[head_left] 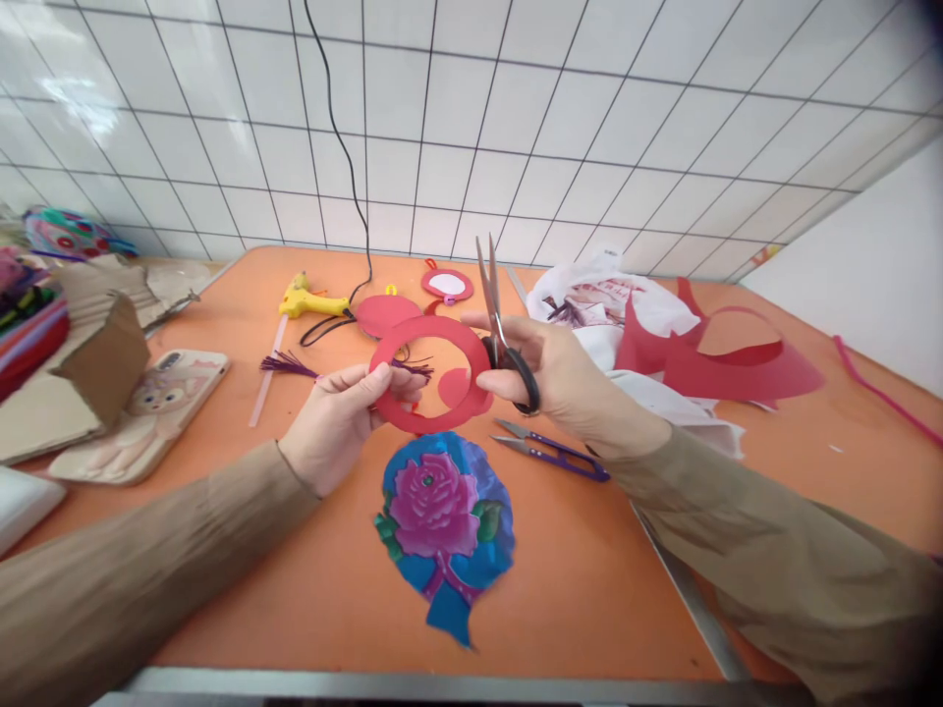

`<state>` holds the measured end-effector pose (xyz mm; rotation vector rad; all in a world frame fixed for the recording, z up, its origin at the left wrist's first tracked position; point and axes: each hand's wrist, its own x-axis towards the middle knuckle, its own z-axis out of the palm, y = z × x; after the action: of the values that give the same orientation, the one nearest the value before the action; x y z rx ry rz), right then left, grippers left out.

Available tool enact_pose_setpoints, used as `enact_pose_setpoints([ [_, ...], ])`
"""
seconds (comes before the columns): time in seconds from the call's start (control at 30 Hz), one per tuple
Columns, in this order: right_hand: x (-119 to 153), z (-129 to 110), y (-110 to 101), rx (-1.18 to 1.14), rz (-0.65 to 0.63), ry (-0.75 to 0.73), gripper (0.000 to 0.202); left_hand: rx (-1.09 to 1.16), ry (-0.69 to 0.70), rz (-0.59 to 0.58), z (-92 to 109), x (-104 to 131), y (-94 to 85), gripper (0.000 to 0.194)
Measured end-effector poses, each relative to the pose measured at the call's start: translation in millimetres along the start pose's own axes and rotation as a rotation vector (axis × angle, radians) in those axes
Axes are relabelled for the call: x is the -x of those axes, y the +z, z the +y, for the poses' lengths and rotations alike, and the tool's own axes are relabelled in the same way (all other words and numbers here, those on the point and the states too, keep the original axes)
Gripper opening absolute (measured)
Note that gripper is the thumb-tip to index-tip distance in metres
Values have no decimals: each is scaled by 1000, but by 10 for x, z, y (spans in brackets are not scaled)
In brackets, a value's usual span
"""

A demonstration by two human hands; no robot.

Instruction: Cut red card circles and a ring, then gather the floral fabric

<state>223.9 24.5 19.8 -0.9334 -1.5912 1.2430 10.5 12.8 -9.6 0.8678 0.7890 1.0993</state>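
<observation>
Between my hands a flat red ring [431,327] is held up over the orange table. My left hand [339,417] pinches its left side with thumb and fingers. My right hand [560,378] holds black-handled scissors [492,285], blades pointing up and slightly open, while its thumb touches the ring's right edge. Below the ring lies a blue cutout with a purple rose [442,520]. Purple-handled thread snips [552,454] lie right of it. Behind the ring are a red disc [383,314] and purple tassels [287,364], partly hidden.
A yellow glue gun [313,298] with a black cord lies at the back left, near a phone [158,412] and cardboard [95,363]. Red scrap sheets [693,358] and a white plastic bag [611,285] lie right. A small red-rimmed oval [447,286] is at the back.
</observation>
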Motion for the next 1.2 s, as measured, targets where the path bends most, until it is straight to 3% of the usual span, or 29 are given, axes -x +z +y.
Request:
enact_pose_setpoints([
  [0.13, 13, -30, -19, 40, 26, 27, 50, 27, -94, -75, 20, -9, -24, 31],
  [0.3, 38, -49, -61, 116, -85, 90, 49, 26, -146, -157, 65, -51, -60, 50],
  [0.43, 48, -52, -34, 167, -117, 106, 49, -85, -78, -127, 49, -40, -34, 34],
  [0.6, 47, -82, 16, 134, -68, 122, 51, -98, -4, -56, 14, 16, 22, 18],
  [0.73, 46, -61, 6, 126, -88, 122, 55, -29, 18, 6, 2, 30, 39, 17],
  [1.0, 48, -57, -7, 187, -106, 176, 54, -21, -88, -97, 4, -2, -1, 43],
  [1.2, 33, -45, -4, 199, -70, 183, 51, -164, -29, -80, -19, 10, 6, 20],
])
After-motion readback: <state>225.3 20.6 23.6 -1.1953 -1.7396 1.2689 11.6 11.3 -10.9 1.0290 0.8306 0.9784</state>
